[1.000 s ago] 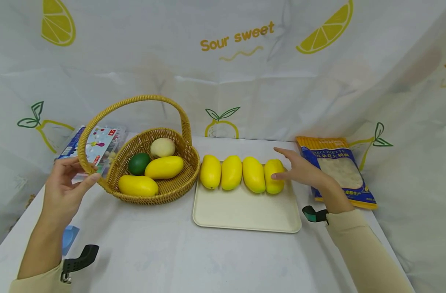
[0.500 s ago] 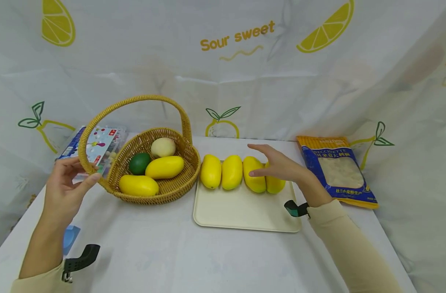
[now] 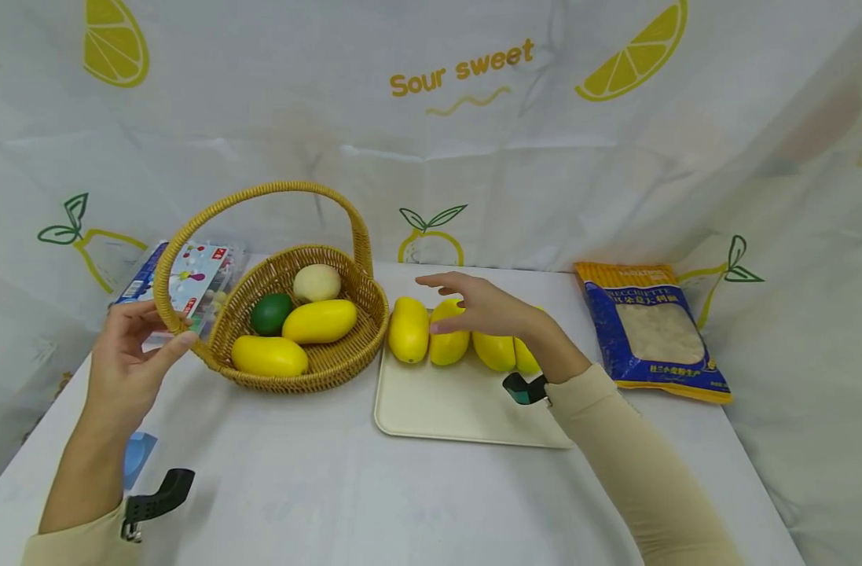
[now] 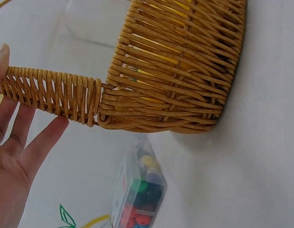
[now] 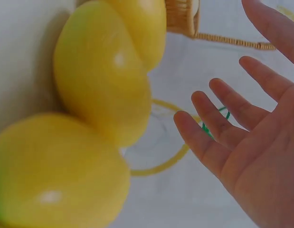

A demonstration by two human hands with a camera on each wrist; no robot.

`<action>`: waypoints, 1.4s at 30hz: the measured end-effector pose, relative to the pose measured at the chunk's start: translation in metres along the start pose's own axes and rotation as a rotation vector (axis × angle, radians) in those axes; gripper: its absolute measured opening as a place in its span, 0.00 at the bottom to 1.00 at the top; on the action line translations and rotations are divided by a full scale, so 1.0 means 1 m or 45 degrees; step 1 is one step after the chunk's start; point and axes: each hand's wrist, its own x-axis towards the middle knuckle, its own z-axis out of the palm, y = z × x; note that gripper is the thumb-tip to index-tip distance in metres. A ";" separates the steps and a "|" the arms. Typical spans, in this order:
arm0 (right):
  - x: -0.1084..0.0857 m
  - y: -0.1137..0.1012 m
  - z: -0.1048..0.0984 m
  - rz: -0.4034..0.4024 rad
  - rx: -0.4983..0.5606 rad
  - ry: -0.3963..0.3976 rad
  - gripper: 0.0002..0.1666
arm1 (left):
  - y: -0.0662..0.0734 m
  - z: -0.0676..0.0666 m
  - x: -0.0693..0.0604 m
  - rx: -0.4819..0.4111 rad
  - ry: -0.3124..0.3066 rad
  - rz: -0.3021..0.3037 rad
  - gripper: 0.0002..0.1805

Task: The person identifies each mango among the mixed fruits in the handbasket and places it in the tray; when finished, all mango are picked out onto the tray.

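Note:
My left hand (image 3: pixel 130 369) holds the side of the handle (image 3: pixel 289 187) of a wicker basket (image 3: pixel 339 369), thumb on one face and fingers on the other in the left wrist view. Inside the basket lie two yellow mangoes (image 3: pixel 269 357), a dark green oval fruit (image 3: pixel 271 314) and a pale round fruit (image 3: pixel 317 282). Several mangoes stand in a row along the back of a cream tray (image 3: pixel 466 417). Over that row hovers my right hand (image 3: pixel 497 310), its fingers extended and holding nothing. It partly hides the second mango (image 3: pixel 449 346) from the left and those farther right.
Behind the basket on the left sits a clear plastic box (image 3: pixel 197 279) with a printed cover and coloured balls. A blue pasta bag (image 3: pixel 657 334) lies right of the tray. A blue object (image 3: pixel 139 458) is beside my left forearm. A lemon-print cloth (image 3: pixel 431 157) hangs behind.
My right hand has moved leftward across the mango row, from the rightmost one to the second from the left. The left hand keeps its hold on the handle, and the fruits stay in place.

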 end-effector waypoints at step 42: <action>0.137 -0.096 0.029 -0.074 -0.054 -0.312 0.39 | 0.000 -0.001 0.001 -0.004 -0.025 0.030 0.28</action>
